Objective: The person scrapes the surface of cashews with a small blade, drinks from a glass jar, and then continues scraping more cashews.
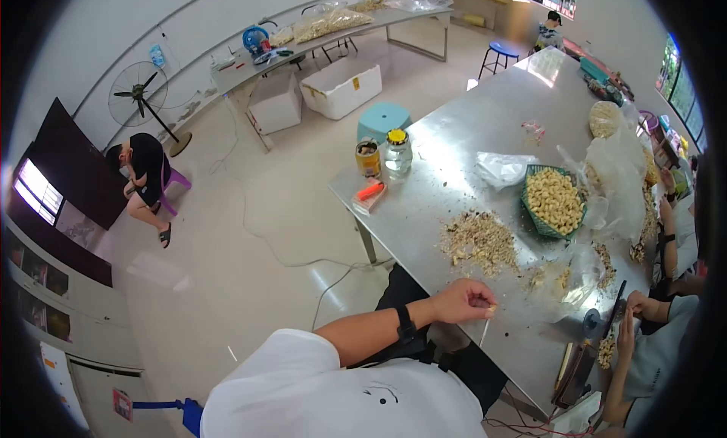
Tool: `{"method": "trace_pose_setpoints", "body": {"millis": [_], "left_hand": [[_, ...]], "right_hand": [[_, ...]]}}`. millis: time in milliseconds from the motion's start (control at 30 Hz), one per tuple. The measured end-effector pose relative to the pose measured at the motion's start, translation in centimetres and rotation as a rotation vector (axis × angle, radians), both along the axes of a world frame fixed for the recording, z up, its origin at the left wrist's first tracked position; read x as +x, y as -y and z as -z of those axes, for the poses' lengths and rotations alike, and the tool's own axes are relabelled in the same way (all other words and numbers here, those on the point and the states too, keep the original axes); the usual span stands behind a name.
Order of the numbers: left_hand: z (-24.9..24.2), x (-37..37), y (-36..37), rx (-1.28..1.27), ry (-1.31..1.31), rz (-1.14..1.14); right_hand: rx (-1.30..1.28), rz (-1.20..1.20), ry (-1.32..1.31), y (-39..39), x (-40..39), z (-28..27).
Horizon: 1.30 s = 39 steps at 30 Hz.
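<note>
My left hand (463, 302), with a black band on the wrist, reaches over the near edge of the metal table. Its thumb and fingers pinch a small pale cashew nut (491, 310). A thin whitish strip (485, 332) runs down just below the fingertips. Beyond the hand lies a heap of brown skins and crumbs (481, 243). A green basket (536, 221) full of pale cashew nuts (555, 201) stands farther back to the right. My right hand is out of view.
A jar with a yellow lid (397, 153), an open tin (368, 159) and an orange lighter-like object (370, 191) stand at the table's left corner. Plastic bags (617, 173) lie on the right. A co-worker's hands (634, 317) are at the right edge. A cable (333, 262) crosses the floor.
</note>
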<state>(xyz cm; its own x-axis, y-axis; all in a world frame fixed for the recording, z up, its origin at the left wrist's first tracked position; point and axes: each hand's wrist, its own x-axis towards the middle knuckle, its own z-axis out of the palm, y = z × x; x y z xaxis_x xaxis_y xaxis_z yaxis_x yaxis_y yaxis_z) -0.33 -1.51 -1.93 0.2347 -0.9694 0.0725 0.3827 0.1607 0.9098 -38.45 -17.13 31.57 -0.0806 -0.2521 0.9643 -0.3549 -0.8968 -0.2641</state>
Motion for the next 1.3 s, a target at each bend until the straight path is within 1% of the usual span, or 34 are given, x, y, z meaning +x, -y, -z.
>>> {"method": "trace_pose_setpoints", "body": {"millis": [100,167,200,233,267,300,333,367,400,433,467,500,533,600,633,667,767,867,967,1033,1067,1100,1200,1267,1300], "left_hand": [[-1.4,0.6,-0.8,0.058,0.299,-0.051],[-1.3,0.7,-0.9,0.033,0.249,-0.037],[-0.7,0.5,-0.7,-0.046,0.197,-0.035],[-1.9,0.7,-0.8,0.012,0.286,-0.054],[-1.5,0.7,-0.7,-0.002,0.252,-0.042],[-1.5,0.8,-0.8,-0.025,0.295,-0.069],[-1.9,0.6,-0.7,-0.089,0.235,-0.076],[-2.3,0.2,-0.6,-0.112,0.186,-0.085],[-2.5,-0.2,-0.9,-0.105,0.143,-0.119],[-2.4,-0.6,-1.0,-0.078,0.113,-0.106],[-2.2,-0.7,-1.0,-0.049,0.087,-0.114],[-2.1,-0.6,-1.3,-0.015,0.063,-0.131],[-2.5,-0.3,-1.6,-0.041,0.09,-0.111],[-3.5,-1.0,-1.3,-0.108,0.143,-0.083],[-3.8,-1.2,-1.4,-0.114,0.148,-0.076],[-4.0,-1.5,-1.3,-0.124,0.15,-0.069],[-4.4,-2.5,-0.7,-0.129,0.123,-0.055],[-4.2,-2.6,-0.6,-0.131,0.105,-0.036],[-3.2,-2.6,-0.3,-0.127,0.096,-0.024],[-2.1,-2.0,-0.3,-0.093,0.087,-0.031],[-2.5,-1.5,-1.0,-0.099,0.102,-0.065],[-2.7,-1.4,-0.7,-0.118,0.107,-0.076],[-2.1,-3.1,0.5,-0.116,0.08,0.0],[-2.5,-2.5,0.2,-0.09,0.067,-0.002],[-2.7,-2.2,0.2,-0.027,0.059,0.016]], "right_hand": [[-0.006,0.032,0.032,-0.6,-0.3,0.1],[-0.023,0.073,0.095,-2.1,-0.7,-0.5],[-0.036,0.078,0.137,-3.3,0.0,-0.8],[-0.063,0.067,0.195,-4.3,1.2,-1.0],[-0.092,0.034,0.245,-5.1,2.7,-0.7],[-0.119,-0.02,0.289,-5.7,4.1,-0.4],[-0.107,-0.129,0.295,-6.2,5.6,0.4],[-0.034,-0.269,0.269,-6.8,7.1,2.1],[0.12,-0.433,0.194,-7.0,8.5,4.0],[0.367,-0.609,0.044,-6.6,10.2,6.3],[0.647,-0.714,-0.217,-5.6,11.4,8.0],[0.919,-0.796,-0.384,-5.1,13.0,11.0],[1.033,-0.753,-0.486,-5.3,14.8,14.3],[1.054,-0.751,-0.559,-6.3,16.5,20.6],[1.084,-0.787,-0.539,-7.5,17.2,22.4],[1.11,-0.82,-0.523,-8.2,17.5,23.5],[1.244,-0.886,-0.612,-8.8,18.0,24.1],[1.321,-0.939,-0.507,-8.3,18.6,27.2],[1.191,-0.967,-0.483,-7.5,18.8,30.3],[1.378,-1.105,-0.26,-7.6,19.2,32.7],[1.474,-1.172,-0.138,-8.0,19.8,33.0],[1.396,-1.102,-0.175,-8.2,19.8,33.3],[1.594,-1.154,-0.073,-7.6,18.8,31.5],[1.654,-1.129,-0.054,-7.1,18.4,31.5],[1.68,-1.142,-0.049,-7.1,19.0,31.6]]}}
